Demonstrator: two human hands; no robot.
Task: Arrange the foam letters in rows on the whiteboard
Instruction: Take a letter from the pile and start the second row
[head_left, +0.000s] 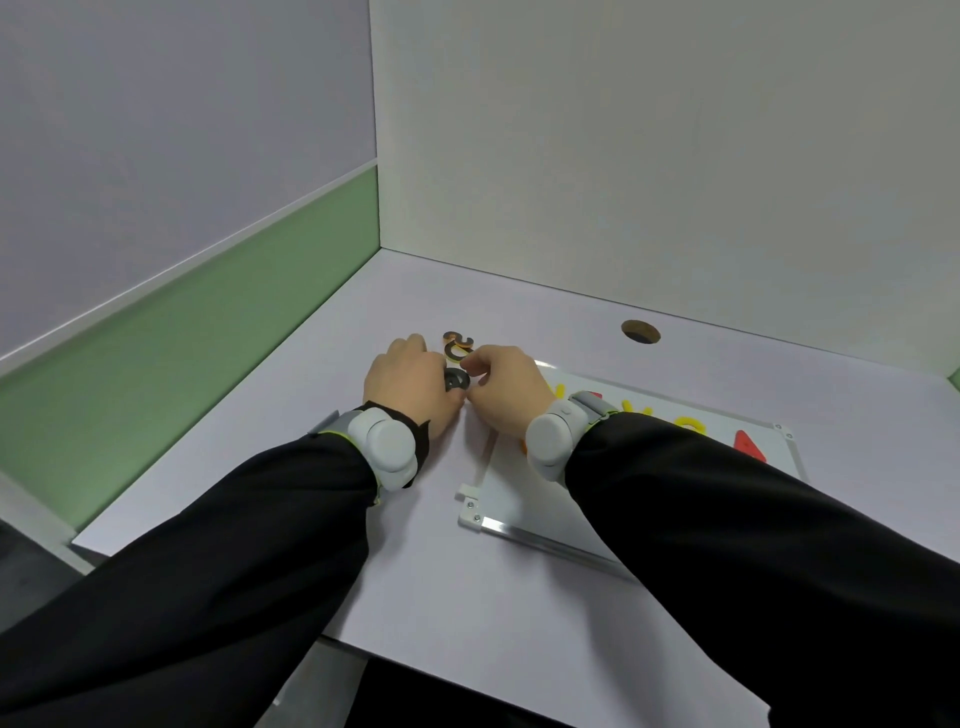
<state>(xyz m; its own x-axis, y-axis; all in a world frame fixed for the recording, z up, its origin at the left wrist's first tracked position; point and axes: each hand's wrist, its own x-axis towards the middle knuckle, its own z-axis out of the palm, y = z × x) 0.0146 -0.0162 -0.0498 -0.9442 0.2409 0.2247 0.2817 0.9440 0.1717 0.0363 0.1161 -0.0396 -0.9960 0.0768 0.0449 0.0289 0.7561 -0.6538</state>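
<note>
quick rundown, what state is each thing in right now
left hand: on the desk, fingers at a dark round foam piece
right hand: fingertips pinching by the dark pieces
orange-edged curved piece: flat on the desk, off the board
whiteboard: flat on the desk
yellow letters: on the board
red triangle: on the board

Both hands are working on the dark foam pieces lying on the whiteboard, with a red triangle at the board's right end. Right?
Not quite. In the head view the dark foam pieces lie on the pale desk, left of the whiteboard. Both the left hand and right hand are there; the red triangle is right.
</note>
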